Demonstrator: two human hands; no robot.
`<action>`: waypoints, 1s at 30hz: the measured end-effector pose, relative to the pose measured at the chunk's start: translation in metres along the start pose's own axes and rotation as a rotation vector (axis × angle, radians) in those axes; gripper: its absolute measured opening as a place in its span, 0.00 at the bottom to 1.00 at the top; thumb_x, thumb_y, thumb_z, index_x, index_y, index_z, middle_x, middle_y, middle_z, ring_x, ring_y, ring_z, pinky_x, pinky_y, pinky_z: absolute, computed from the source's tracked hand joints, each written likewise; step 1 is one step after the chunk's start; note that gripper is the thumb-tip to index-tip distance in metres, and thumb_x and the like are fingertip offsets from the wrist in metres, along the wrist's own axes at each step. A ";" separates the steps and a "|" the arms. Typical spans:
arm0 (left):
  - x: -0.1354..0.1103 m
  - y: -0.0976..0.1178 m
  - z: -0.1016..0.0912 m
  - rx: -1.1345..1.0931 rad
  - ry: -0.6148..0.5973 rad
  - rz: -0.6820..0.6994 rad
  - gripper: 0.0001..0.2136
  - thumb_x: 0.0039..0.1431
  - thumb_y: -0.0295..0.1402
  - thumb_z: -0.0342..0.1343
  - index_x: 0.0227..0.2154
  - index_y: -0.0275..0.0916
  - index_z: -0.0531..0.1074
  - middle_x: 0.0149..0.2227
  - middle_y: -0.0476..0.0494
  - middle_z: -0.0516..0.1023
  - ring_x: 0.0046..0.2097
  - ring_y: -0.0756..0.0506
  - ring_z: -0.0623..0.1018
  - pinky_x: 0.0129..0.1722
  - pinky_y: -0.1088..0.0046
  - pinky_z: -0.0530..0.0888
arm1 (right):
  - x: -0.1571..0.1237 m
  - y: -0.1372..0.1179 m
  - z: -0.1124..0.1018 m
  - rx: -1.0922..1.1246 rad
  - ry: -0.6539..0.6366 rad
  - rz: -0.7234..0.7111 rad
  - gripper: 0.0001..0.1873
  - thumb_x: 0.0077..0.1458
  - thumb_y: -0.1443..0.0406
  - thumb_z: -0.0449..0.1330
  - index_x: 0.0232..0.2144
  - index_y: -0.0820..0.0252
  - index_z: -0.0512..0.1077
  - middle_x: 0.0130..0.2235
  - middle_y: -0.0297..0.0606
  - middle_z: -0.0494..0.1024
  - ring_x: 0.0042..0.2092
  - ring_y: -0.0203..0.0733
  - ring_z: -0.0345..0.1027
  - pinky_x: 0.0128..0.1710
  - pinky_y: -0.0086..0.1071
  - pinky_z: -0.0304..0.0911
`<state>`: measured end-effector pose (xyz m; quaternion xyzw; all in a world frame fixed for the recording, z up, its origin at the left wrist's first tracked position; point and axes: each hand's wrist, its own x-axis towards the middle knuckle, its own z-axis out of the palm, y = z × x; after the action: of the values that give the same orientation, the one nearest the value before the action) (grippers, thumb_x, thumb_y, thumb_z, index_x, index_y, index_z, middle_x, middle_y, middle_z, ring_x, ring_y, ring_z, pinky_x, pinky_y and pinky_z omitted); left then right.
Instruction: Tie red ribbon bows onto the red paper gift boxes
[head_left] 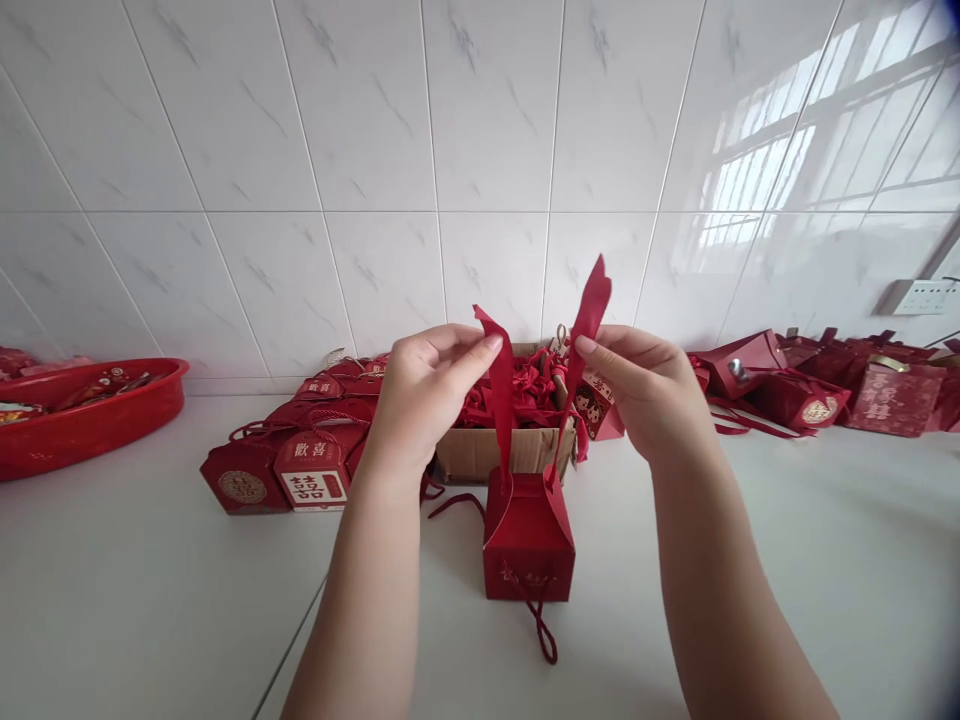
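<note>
A small red gift box [529, 550] stands upright on the white counter, its top folded together. A red ribbon [501, 400] rises from the two top corners of the box. My left hand [442, 390] pinches one ribbon end between thumb and fingers, above the box's left side. On the other side my right hand [637, 385] pinches the opposite end, whose tip sticks up past the fingers. The two ends are held apart and are not crossed. A dark red cord [544, 630] hangs in a loop at the box's front and lies on the counter.
Behind the gift box, a cardboard carton [472, 455] is filled with red ribbons. Several red boxes [311, 465] with gold and white print stand at left. A red plastic basin [97, 425] sits far left. More red boxes [896, 395] lie at right against the tiled wall [487, 150].
</note>
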<state>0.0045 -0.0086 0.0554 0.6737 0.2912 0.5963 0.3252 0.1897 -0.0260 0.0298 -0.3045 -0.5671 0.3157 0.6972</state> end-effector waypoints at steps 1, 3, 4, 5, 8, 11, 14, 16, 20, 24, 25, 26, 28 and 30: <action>-0.001 0.002 0.001 0.008 0.022 0.004 0.07 0.52 0.36 0.60 0.26 0.38 0.75 0.28 0.47 0.76 0.35 0.46 0.74 0.37 0.70 0.70 | 0.000 0.000 -0.003 -0.007 0.001 -0.006 0.05 0.50 0.60 0.66 0.30 0.54 0.77 0.33 0.35 0.78 0.36 0.40 0.72 0.39 0.37 0.68; -0.002 0.004 0.004 0.015 0.066 0.014 0.06 0.51 0.35 0.60 0.26 0.38 0.75 0.28 0.47 0.76 0.34 0.46 0.75 0.36 0.70 0.71 | 0.001 -0.001 -0.006 -0.019 -0.005 -0.002 0.05 0.50 0.60 0.65 0.30 0.54 0.77 0.32 0.35 0.78 0.35 0.40 0.72 0.38 0.37 0.68; -0.003 0.005 0.005 0.013 0.091 0.023 0.06 0.51 0.35 0.61 0.26 0.38 0.74 0.27 0.47 0.76 0.34 0.46 0.75 0.36 0.70 0.71 | 0.001 -0.002 -0.007 -0.021 -0.005 0.003 0.06 0.50 0.59 0.65 0.29 0.54 0.77 0.31 0.35 0.77 0.34 0.39 0.72 0.37 0.36 0.68; -0.003 0.005 0.005 0.009 0.109 0.032 0.05 0.50 0.35 0.61 0.26 0.38 0.74 0.28 0.47 0.76 0.34 0.46 0.75 0.37 0.70 0.71 | 0.001 -0.002 -0.006 -0.022 -0.005 0.006 0.06 0.51 0.59 0.65 0.29 0.54 0.77 0.31 0.34 0.77 0.33 0.39 0.71 0.36 0.36 0.67; -0.003 0.005 0.003 0.013 0.105 0.047 0.06 0.51 0.35 0.61 0.29 0.38 0.75 0.30 0.47 0.77 0.34 0.46 0.76 0.38 0.69 0.72 | 0.000 -0.003 -0.004 -0.010 -0.007 0.004 0.05 0.51 0.60 0.65 0.29 0.54 0.77 0.31 0.34 0.77 0.34 0.38 0.71 0.37 0.36 0.67; -0.002 0.004 -0.002 0.017 0.078 0.052 0.07 0.51 0.37 0.62 0.29 0.38 0.75 0.30 0.47 0.77 0.34 0.46 0.76 0.36 0.70 0.72 | -0.001 -0.004 -0.003 0.012 -0.017 0.008 0.05 0.52 0.60 0.64 0.30 0.54 0.77 0.32 0.34 0.77 0.34 0.38 0.71 0.38 0.35 0.67; -0.002 0.004 -0.004 -0.007 0.077 0.055 0.08 0.51 0.38 0.61 0.28 0.38 0.75 0.30 0.47 0.77 0.34 0.46 0.76 0.36 0.71 0.72 | -0.002 -0.004 -0.002 0.010 -0.024 0.006 0.05 0.52 0.60 0.64 0.30 0.54 0.76 0.33 0.34 0.77 0.35 0.38 0.71 0.38 0.35 0.68; -0.003 0.005 -0.002 -0.013 0.075 0.053 0.08 0.51 0.38 0.61 0.28 0.38 0.75 0.30 0.47 0.77 0.35 0.46 0.75 0.37 0.70 0.72 | -0.002 -0.004 -0.001 0.011 -0.021 -0.011 0.05 0.51 0.60 0.65 0.31 0.53 0.76 0.33 0.34 0.77 0.35 0.38 0.71 0.38 0.35 0.68; -0.005 0.008 0.005 0.008 0.128 0.082 0.08 0.53 0.38 0.60 0.26 0.39 0.75 0.26 0.49 0.75 0.32 0.48 0.74 0.34 0.72 0.70 | -0.003 -0.006 0.001 0.036 -0.030 -0.020 0.05 0.53 0.60 0.64 0.31 0.53 0.76 0.33 0.34 0.77 0.35 0.38 0.71 0.38 0.35 0.68; -0.004 0.006 0.011 0.055 0.248 0.197 0.08 0.53 0.36 0.60 0.22 0.39 0.74 0.21 0.51 0.69 0.26 0.51 0.69 0.27 0.74 0.66 | -0.003 -0.007 0.001 0.025 -0.009 -0.058 0.05 0.53 0.59 0.63 0.31 0.53 0.76 0.30 0.33 0.75 0.33 0.36 0.70 0.35 0.33 0.67; -0.003 0.004 0.011 0.070 0.273 0.239 0.09 0.52 0.37 0.61 0.22 0.39 0.73 0.20 0.51 0.69 0.25 0.51 0.68 0.26 0.75 0.65 | -0.002 -0.006 0.001 0.025 -0.001 -0.077 0.04 0.53 0.60 0.64 0.32 0.52 0.76 0.30 0.32 0.75 0.32 0.35 0.69 0.34 0.32 0.67; -0.002 0.002 0.012 0.082 0.292 0.276 0.09 0.51 0.37 0.62 0.21 0.38 0.73 0.19 0.52 0.68 0.24 0.52 0.67 0.24 0.75 0.64 | -0.001 -0.006 0.001 0.031 0.003 -0.094 0.04 0.52 0.60 0.64 0.32 0.51 0.76 0.30 0.31 0.75 0.31 0.34 0.69 0.32 0.31 0.67; 0.000 -0.002 0.013 0.080 0.312 0.321 0.10 0.50 0.38 0.63 0.21 0.38 0.74 0.18 0.52 0.68 0.23 0.52 0.66 0.23 0.75 0.63 | 0.000 -0.005 0.001 0.062 0.002 -0.112 0.03 0.51 0.61 0.65 0.32 0.50 0.76 0.30 0.30 0.75 0.30 0.33 0.68 0.31 0.29 0.66; 0.002 -0.005 0.014 0.053 0.315 0.329 0.10 0.51 0.38 0.63 0.21 0.38 0.74 0.18 0.52 0.67 0.22 0.53 0.65 0.22 0.76 0.62 | 0.000 -0.004 0.001 0.088 -0.003 -0.113 0.02 0.52 0.62 0.64 0.30 0.51 0.76 0.30 0.30 0.75 0.31 0.32 0.68 0.32 0.28 0.66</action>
<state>0.0187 -0.0058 0.0515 0.6188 0.2403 0.7313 0.1564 0.1889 -0.0284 0.0334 -0.2404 -0.5699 0.3009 0.7259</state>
